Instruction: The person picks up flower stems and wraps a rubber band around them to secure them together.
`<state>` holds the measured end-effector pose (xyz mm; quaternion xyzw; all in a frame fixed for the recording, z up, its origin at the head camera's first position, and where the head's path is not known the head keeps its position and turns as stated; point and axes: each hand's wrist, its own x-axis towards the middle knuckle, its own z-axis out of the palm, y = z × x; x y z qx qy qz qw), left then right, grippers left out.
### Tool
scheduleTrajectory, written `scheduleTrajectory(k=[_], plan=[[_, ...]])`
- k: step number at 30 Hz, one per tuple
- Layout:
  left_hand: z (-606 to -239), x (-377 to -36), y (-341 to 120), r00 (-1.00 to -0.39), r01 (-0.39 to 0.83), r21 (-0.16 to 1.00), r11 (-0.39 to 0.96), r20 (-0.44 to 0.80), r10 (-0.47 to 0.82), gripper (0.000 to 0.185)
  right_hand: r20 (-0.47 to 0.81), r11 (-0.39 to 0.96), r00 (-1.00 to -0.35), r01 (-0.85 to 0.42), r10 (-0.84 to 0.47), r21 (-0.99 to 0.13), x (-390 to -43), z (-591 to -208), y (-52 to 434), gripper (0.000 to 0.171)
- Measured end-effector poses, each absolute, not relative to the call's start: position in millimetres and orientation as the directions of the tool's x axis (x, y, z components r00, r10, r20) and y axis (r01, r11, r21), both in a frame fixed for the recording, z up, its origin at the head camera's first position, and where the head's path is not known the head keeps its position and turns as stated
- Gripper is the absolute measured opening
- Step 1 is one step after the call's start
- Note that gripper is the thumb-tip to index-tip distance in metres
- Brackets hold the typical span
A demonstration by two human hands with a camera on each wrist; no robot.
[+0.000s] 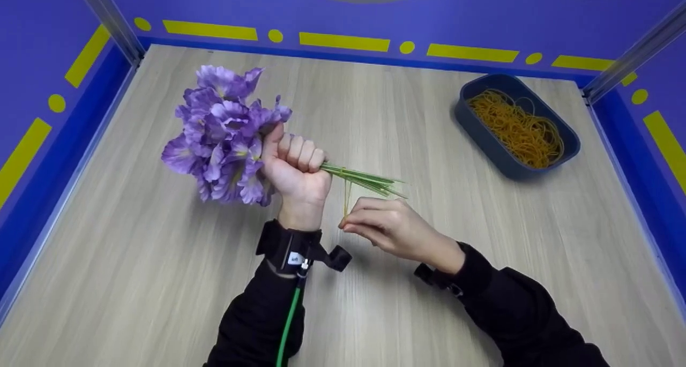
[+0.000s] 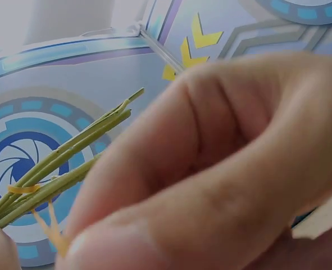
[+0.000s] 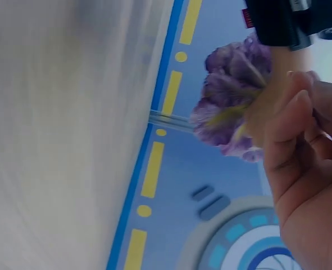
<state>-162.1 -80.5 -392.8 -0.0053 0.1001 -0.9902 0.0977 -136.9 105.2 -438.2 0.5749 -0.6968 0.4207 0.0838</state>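
My left hand [image 1: 299,169] grips a bunch of purple artificial flowers [image 1: 225,136] by the stems, its fingers curled round them. The blossoms stick out on the left of the fist, and the green stems [image 1: 370,179] point right. A yellow rubber band [image 1: 347,198] loops round the stems just past the fist. Its lower end is pinched between thumb and fingers of my right hand [image 1: 399,227], which stretches it toward me. In the left wrist view the band [image 2: 24,189] crosses the stems [image 2: 70,149], and two strands run down to the pinching fingertips.
A dark blue plastic box [image 1: 485,152] with many yellow rubber bands [image 1: 514,128] stands at the back right of the wooden table [image 1: 429,313]. Blue panels with yellow marks [image 1: 343,41] border the table. A green cable [image 1: 289,324] runs along the left forearm.
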Motion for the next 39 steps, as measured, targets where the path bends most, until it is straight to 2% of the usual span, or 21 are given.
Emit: scheduleTrajectory(k=[7,13,15,17,24,27,30,35,39], plan=[[-399.5,-167.5,-81.2,-0.965,0.262,-0.115,-0.958,-0.032,-0.26,0.049,0.564,0.078,-0.312,-0.914,-0.764,-0.399,-120.9,-421.2,110.8,0.007],[-404.9,-170.7,-81.6,-0.965,0.261,-0.048,-0.964,-0.028,-0.26,0.049,0.636,0.034,-0.245,-0.945,-0.732,-0.324,-117.1,-404.3,118.0,0.007],[-406.7,-171.6,-81.6,-0.973,0.228,-0.008,-0.974,-0.027,-0.227,0.05,0.672,0.025,-0.249,-0.946,-0.698,-0.324,-119.9,-398.0,122.2,0.008],[-407.5,-172.3,-81.3,-0.983,0.176,0.028,-0.984,-0.043,-0.178,0.05,0.71,0.024,-0.267,-0.943,-0.652,-0.333,-124.6,-392.4,127.2,0.009],[-405.1,-172.2,-72.8,-0.985,-0.042,0.133,-0.99,-0.172,0.019,0.052,0.759,0.122,-0.426,-0.897,-0.493,-0.424,-146.4,-387.4,142.9,0.016],[-403.5,-170.8,-67.1,-0.977,-0.12,0.172,-0.978,-0.193,0.086,0.052,0.768,0.18,-0.447,-0.893,-0.459,-0.413,-154.4,-388.9,145.9,0.013],[-402.9,-169.3,-61.8,-0.972,-0.185,0.191,-0.964,-0.181,0.151,0.052,0.778,0.222,-0.456,-0.89,-0.433,-0.398,-160.6,-391.2,147.1,0.006],[-402.8,-166.3,-53.6,-0.959,-0.276,0.182,-0.944,-0.123,0.256,0.05,0.776,0.29,-0.489,-0.87,-0.397,-0.4,-170.3,-399.0,147.7,0.015],[-401.8,-163.0,-49.3,-0.952,-0.306,0.151,-0.94,-0.081,0.296,0.049,0.752,0.338,-0.531,-0.843,-0.392,-0.419,-179.5,-410.5,147.7,0.013]])
